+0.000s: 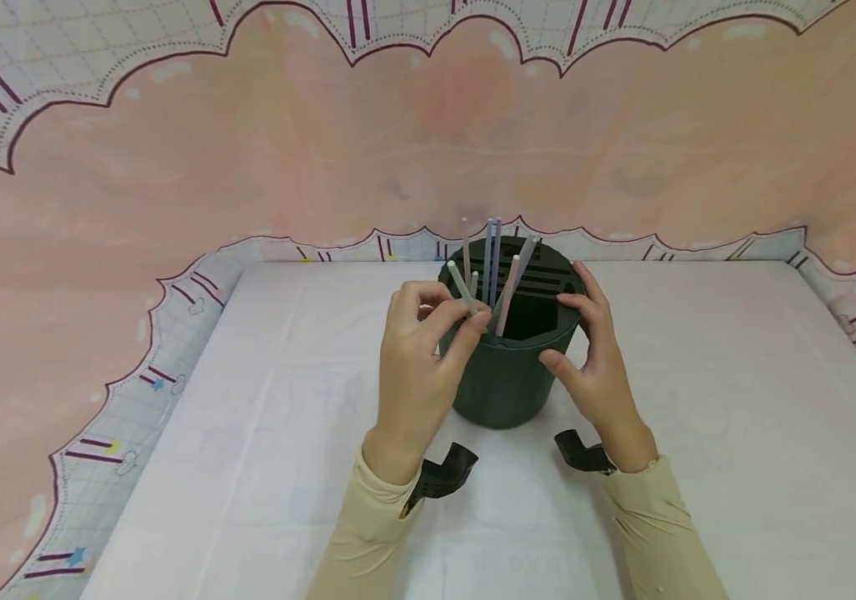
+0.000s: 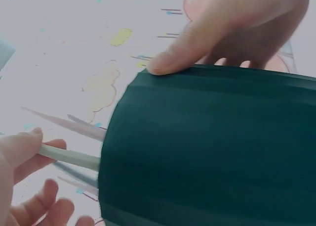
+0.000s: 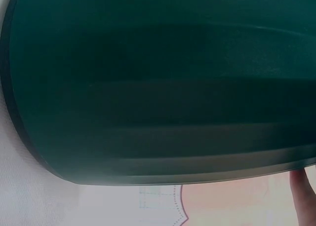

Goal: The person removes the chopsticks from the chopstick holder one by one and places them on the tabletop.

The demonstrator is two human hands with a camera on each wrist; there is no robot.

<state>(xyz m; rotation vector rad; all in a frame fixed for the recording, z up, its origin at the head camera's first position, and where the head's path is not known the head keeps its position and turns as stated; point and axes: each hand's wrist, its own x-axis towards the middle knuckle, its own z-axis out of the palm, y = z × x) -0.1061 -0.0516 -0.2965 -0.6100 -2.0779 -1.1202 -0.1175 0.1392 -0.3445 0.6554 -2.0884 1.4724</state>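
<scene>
A dark green round holder (image 1: 503, 387) with a slotted top stands upright on the table. My left hand (image 1: 422, 358) pinches a slim pale green stick (image 2: 74, 157) between thumb and fingers at the holder's left front rim. Its lower end goes behind the rim in the left wrist view. Several other thin pastel sticks (image 1: 498, 258), pink, lilac and grey-blue, stand in the holder beside it. My right hand (image 1: 602, 367) grips the holder's right side, thumb at the front and fingers over the rim. The holder's wall fills most of the right wrist view.
The white table (image 1: 713, 400) stretches out on both sides of the holder. A peach cloth (image 1: 412, 158) with a scalloped printed border lies beyond its edges. Black straps (image 1: 446, 472) show at both wrists, below beige sleeves.
</scene>
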